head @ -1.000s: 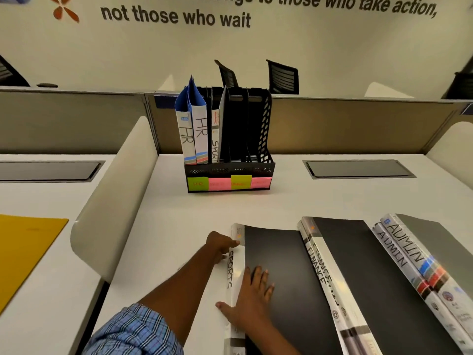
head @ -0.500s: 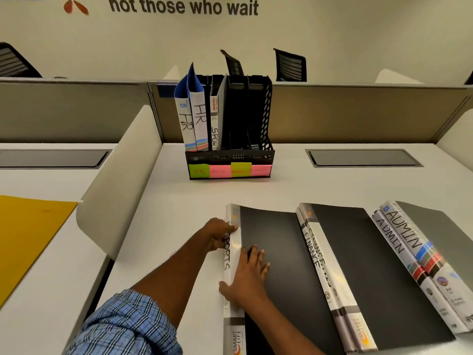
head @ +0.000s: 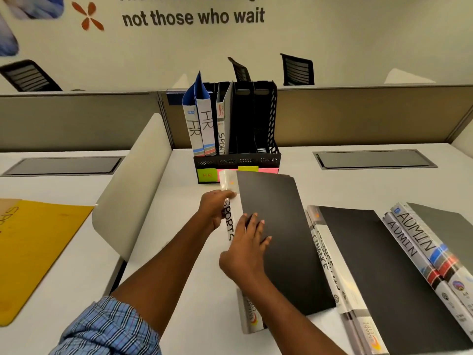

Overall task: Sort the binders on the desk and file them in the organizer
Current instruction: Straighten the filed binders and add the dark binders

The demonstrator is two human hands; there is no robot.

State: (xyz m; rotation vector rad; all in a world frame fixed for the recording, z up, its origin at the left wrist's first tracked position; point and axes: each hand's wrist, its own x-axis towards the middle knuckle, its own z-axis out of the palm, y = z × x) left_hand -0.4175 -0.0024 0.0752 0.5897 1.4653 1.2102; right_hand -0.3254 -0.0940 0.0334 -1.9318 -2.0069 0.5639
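Observation:
A black binder with a white spine marked SPORTS (head: 276,226) is tilted up off the desk, its far end raised toward the organizer. My left hand (head: 213,210) grips its spine and my right hand (head: 247,248) holds its cover and near edge. The black mesh organizer (head: 236,160) stands at the back of the desk with two blue HR binders (head: 198,124) in its left slot and one SPORTS binder (head: 221,124) beside them. Two FINANCE binders (head: 358,265) and two ADMIN binders (head: 425,247) lie flat to the right.
A white curved divider (head: 133,185) separates this desk from the left one, where a yellow folder (head: 33,252) lies. Coloured sticky labels (head: 207,175) run along the organizer's front. A grey cable hatch (head: 373,160) sits at the back right. A partition wall rises behind.
Both hands have lifted the SPORTS binder off the desk and moved it forward toward the organizer. Its far end now covers part of the organizer's labels.

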